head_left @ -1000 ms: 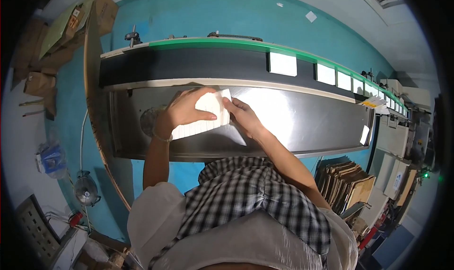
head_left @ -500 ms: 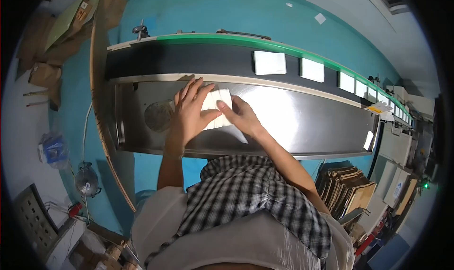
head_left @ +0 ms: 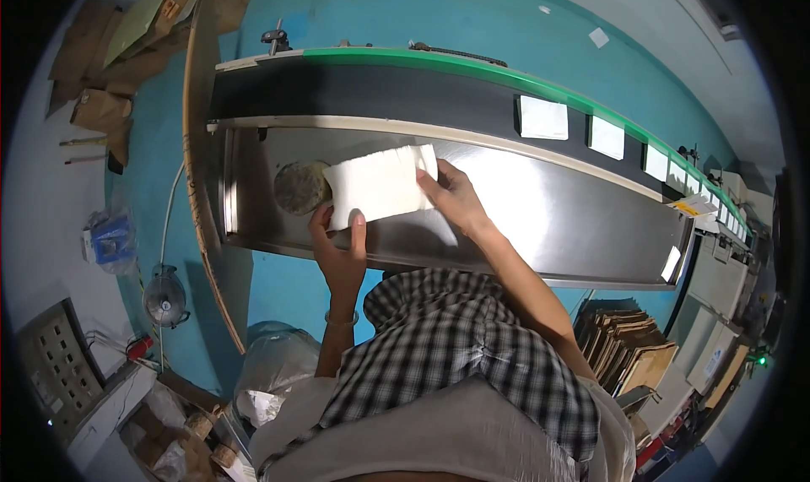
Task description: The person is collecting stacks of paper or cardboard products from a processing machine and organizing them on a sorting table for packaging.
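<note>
A white rectangular stack (head_left: 380, 182), like folded paper with a slightly ragged upper edge, is held between my two hands over the steel tray table (head_left: 565, 212). My right hand (head_left: 456, 199) grips its right end, the thumb lying on top. At the lower left corner, my left hand (head_left: 339, 246) has thumb and fingers against the near edge and left side. Fingers under the stack are hidden. Close to its left end lies a round, greyish mottled disc (head_left: 301, 187).
Beyond the tray runs a black conveyor belt (head_left: 405, 98) with a green edge, carrying several white packs (head_left: 542, 117) on its right part. A cardboard panel (head_left: 198, 170) stands at the left end. Stacked flat cardboard (head_left: 624, 343) is below right.
My left hand has come down from the stack's top to its near left corner, baring its broad white face. The packs on the belt have shifted right in view, as the head view also moved.
</note>
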Action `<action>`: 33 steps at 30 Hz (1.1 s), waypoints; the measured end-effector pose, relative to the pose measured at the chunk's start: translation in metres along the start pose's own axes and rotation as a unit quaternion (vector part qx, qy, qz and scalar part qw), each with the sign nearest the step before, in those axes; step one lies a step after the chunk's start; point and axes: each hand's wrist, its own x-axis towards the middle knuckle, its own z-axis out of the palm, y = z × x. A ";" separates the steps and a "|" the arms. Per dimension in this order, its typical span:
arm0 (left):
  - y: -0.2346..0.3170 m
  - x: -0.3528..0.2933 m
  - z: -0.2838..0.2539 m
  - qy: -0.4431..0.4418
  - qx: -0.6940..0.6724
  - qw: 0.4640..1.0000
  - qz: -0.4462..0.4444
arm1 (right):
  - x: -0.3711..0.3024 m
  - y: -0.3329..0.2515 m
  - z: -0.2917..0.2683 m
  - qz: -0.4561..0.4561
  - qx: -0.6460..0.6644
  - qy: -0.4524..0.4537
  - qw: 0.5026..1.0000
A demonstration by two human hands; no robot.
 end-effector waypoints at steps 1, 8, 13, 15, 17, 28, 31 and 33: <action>-0.002 0.002 0.001 0.001 0.055 0.998 0.038 | 0.001 -0.001 -0.005 -0.009 -0.033 0.018 0.999; -0.014 0.053 -0.016 0.121 0.066 0.986 0.090 | 0.009 0.008 0.002 -0.023 -0.105 0.008 0.994; -0.013 0.031 0.027 0.054 -0.041 0.998 0.011 | -0.003 0.002 -0.007 0.020 -0.159 0.016 0.987; 0.012 0.016 0.042 0.009 -0.100 0.995 -0.026 | -0.005 0.022 -0.029 -0.048 -0.145 0.103 0.983; 0.017 0.006 0.054 -0.063 -0.221 0.973 -0.009 | -0.011 0.021 -0.058 -0.015 -0.136 0.153 0.979; 0.078 0.068 0.198 -0.354 0.089 0.876 0.315 | 0.001 0.022 -0.124 -0.023 -0.237 0.160 0.958; 0.095 0.074 0.195 -0.401 0.148 0.860 0.279 | 0.009 0.015 -0.146 -0.045 0.016 0.216 0.975; 0.100 0.079 0.193 -0.426 0.145 0.847 0.283 | 0.020 0.028 -0.169 -0.068 0.180 0.309 0.931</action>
